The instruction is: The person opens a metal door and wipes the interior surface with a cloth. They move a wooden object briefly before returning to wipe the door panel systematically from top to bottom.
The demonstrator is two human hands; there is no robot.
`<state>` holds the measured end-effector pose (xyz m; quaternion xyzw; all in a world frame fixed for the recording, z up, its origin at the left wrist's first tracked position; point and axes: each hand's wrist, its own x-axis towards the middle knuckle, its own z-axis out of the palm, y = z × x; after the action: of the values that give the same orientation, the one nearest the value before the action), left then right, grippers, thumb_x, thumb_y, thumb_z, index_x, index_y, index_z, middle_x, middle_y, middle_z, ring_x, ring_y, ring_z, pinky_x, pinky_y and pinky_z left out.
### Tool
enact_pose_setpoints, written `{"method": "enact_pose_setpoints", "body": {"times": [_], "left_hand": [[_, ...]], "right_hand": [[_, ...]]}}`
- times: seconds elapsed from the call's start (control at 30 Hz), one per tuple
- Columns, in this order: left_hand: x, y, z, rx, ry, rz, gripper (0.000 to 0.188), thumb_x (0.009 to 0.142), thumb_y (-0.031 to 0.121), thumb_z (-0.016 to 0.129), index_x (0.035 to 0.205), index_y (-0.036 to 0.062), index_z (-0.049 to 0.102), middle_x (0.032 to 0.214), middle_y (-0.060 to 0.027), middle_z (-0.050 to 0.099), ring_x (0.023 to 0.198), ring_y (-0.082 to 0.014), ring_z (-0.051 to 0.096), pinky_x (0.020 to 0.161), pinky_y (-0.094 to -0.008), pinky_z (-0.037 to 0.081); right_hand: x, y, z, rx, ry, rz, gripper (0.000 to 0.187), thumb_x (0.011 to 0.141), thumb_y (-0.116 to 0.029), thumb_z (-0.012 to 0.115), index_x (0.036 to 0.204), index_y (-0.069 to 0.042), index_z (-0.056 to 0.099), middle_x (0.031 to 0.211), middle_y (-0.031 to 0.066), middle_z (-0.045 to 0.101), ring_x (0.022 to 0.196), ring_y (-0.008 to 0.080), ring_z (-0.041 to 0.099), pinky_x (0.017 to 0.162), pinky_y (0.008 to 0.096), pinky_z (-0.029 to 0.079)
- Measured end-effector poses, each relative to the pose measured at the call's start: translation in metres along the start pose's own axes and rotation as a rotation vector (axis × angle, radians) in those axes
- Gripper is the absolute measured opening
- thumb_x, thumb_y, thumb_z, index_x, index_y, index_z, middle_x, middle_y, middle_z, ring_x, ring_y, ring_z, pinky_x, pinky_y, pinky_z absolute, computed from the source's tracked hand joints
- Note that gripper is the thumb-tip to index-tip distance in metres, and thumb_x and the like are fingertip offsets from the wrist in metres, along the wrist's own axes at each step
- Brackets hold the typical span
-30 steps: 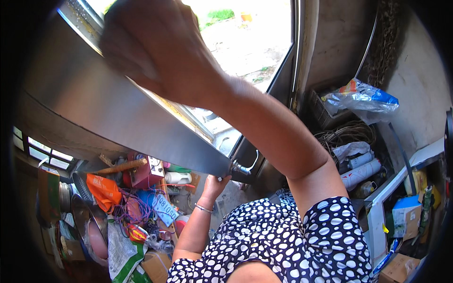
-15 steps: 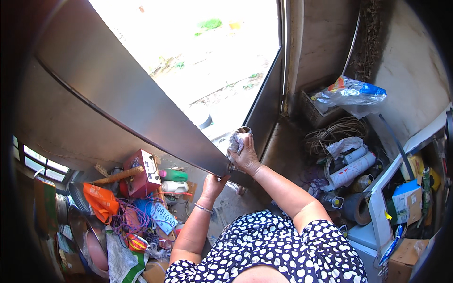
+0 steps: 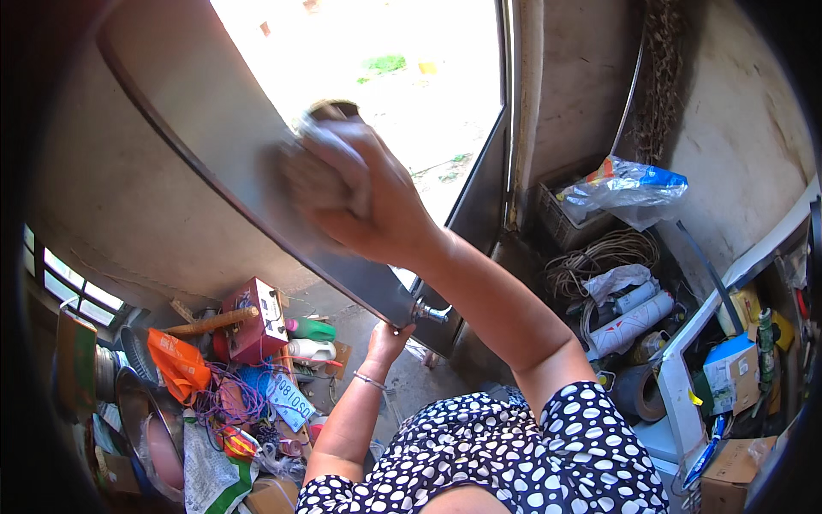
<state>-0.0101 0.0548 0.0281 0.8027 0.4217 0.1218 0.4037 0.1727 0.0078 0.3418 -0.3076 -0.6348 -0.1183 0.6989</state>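
Observation:
My right hand [image 3: 377, 201] is raised at the upper part of a grey metal door [image 3: 197, 94], closed round a greyish rag [image 3: 312, 171]. Motion smears both the rag and the fingers, so I cannot tell whether the rag touches the door. A dark curved edge shows on the far side of this hand; its kind is unclear. Lower down, my left hand [image 3: 390, 338] grips the door's edge beside the shiny door handle [image 3: 431, 312]; its fingertips are partly hidden.
Through the doorway lies bright ground. At left are an orange bag [image 3: 178, 361], a red box [image 3: 257, 319], a white jug [image 3: 311, 352] and tangled purple cord. Coiled rope [image 3: 591, 264], a crate [image 3: 565, 224] with a plastic bag, and a white-framed shelf [image 3: 681, 403] stand at right.
My right hand has moved up and left with the rag, away from the handle, which now shows. My left hand stays at the door edge.

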Motion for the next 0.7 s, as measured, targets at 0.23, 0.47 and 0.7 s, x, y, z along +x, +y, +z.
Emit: {"method": "enact_pose_setpoints", "body": {"times": [0.23, 0.47, 0.7], "left_hand": [[-0.005, 0.001, 0.02, -0.102, 0.03, 0.075, 0.032, 0.074, 0.025, 0.074, 0.097, 0.005, 0.065, 0.09, -0.0115, 0.068, 0.083, -0.0247, 0.065, 0.074, -0.0349, 0.05], [-0.016, 0.034, 0.012, -0.153, 0.13, 0.235, 0.035, 0.076, 0.012, 0.071, 0.107, 0.0016, 0.059, 0.093, -0.013, 0.066, 0.084, -0.0185, 0.063, 0.072, -0.0326, 0.05], [-0.019, 0.021, 0.009, -0.095, 0.016, 0.145, 0.043, 0.076, 0.003, 0.071, 0.116, 0.0026, 0.054, 0.105, -0.0066, 0.061, 0.096, -0.0126, 0.057, 0.077, -0.0277, 0.049]], "right_hand": [[-0.002, 0.001, -0.015, 0.115, 0.013, 0.03, 0.066, 0.068, -0.017, 0.072, 0.128, -0.006, 0.047, 0.118, 0.0155, 0.053, 0.106, 0.0306, 0.054, 0.091, 0.0376, 0.042], [-0.184, 0.005, -0.043, 0.231, -0.166, 0.855, 0.051, 0.068, -0.017, 0.072, 0.115, -0.006, 0.055, 0.107, 0.0139, 0.057, 0.098, 0.0276, 0.058, 0.088, 0.0342, 0.046], [-0.23, 0.023, -0.056, 0.177, -0.315, 1.054, 0.04, 0.07, -0.016, 0.068, 0.107, -0.002, 0.058, 0.105, 0.0182, 0.058, 0.096, 0.0284, 0.06, 0.086, 0.0338, 0.047]]}}
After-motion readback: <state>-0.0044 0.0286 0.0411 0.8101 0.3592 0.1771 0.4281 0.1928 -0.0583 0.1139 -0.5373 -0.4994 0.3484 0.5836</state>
